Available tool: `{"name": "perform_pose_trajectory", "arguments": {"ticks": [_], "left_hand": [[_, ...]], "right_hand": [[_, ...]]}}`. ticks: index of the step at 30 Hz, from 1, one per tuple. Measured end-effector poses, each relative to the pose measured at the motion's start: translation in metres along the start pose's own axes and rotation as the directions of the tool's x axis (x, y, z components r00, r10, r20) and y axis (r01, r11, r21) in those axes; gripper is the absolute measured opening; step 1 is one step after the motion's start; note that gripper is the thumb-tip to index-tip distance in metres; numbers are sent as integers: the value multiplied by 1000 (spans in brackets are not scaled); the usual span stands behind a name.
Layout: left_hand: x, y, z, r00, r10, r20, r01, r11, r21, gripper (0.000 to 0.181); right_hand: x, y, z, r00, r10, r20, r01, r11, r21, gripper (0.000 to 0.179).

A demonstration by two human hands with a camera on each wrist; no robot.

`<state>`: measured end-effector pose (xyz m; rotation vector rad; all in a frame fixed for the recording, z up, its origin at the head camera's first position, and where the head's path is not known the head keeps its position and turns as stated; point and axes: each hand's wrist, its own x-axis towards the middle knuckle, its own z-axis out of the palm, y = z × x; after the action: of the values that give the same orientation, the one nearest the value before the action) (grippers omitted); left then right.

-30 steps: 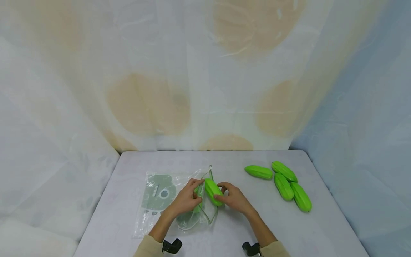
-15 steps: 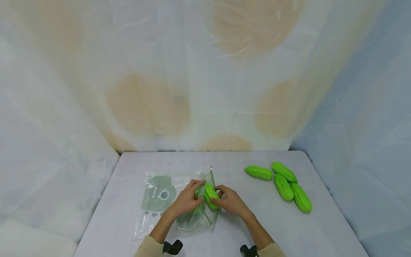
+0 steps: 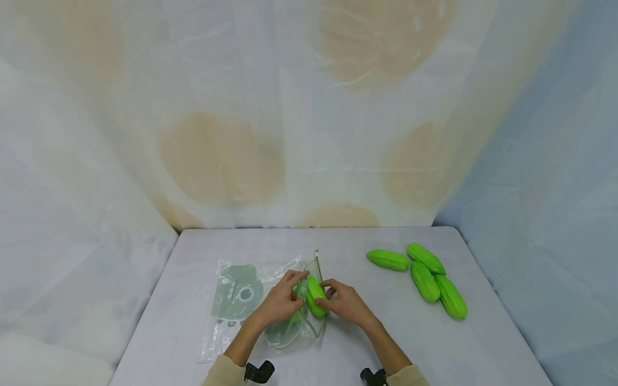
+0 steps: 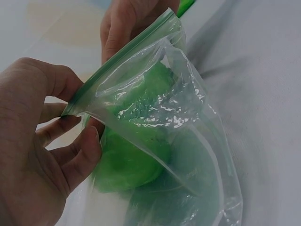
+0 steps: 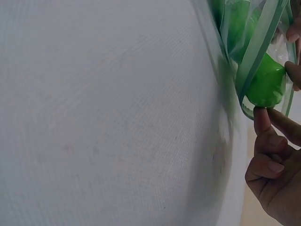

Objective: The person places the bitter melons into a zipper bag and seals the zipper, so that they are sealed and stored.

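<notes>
My left hand (image 3: pixel 284 296) pinches the green zip edge of a clear zip-lock bag (image 3: pixel 238 300), holding its mouth apart. The bag bears a pale green cartoon print and lies toward the left. My right hand (image 3: pixel 346 304) grips a bright green, ridged cucumber (image 3: pixel 315 296) by its outer side, with the cucumber at the bag's mouth. In the right wrist view, fingertips of the right hand touch the end of this cucumber (image 5: pixel 270 84), framed by the zip strips. Another green cucumber (image 4: pixel 127 162) shows through the clear film in the left wrist view.
Several more green cucumbers (image 3: pixel 425 287) lie in a loose group at the right of the white table (image 3: pixel 386 343). Light patterned sheeting (image 3: pixel 309 134) hangs behind the table and along both sides. A black wrist camera mount (image 3: pixel 259 371) sits at each sleeve.
My right hand has moved left and slightly nearer, bringing the cucumber in between the bag's edges. My left hand has stayed on the zip edge. The other cucumbers have not moved.
</notes>
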<state>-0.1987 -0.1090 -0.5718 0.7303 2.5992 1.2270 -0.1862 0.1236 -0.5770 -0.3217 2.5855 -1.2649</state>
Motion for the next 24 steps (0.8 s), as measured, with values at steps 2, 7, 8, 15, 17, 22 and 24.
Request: {"name": "perform_pose_trajectory", "arguments": {"ticks": [2,7,8,15,17,22,24], "left_hand": [[0,0,0,1000,2,-1,-2,1000,0,70],[0,-1,1,1000,16,-7,-16,1000,2,69],[0,-1,1,1000,21,-9,-21,1000,1,69],[-1,0,2,999,30,-13,-30,999,-15,70],[-1,0,2,999,30,-15,-31,999,-16,70],[-1,0,3,999,34,-12,-34,999,-14,70],[-1,1,2,999,32,-7,-33,999,-21,70]], "right_hand": [[0,1,0,1000,-2,1,2,1000,5,59],[-1,2,1,1000,0,5,0,1000,17,52],[-1,3,2,1000,0,6,0,1000,21,51],[-2,3,2,1000,-7,10,7,1000,18,45],[-1,3,2,1000,-15,11,15,1000,21,43],[0,3,1,999,-30,13,29,999,24,41],[0,4,1,999,-36,13,36,999,29,41]]}}
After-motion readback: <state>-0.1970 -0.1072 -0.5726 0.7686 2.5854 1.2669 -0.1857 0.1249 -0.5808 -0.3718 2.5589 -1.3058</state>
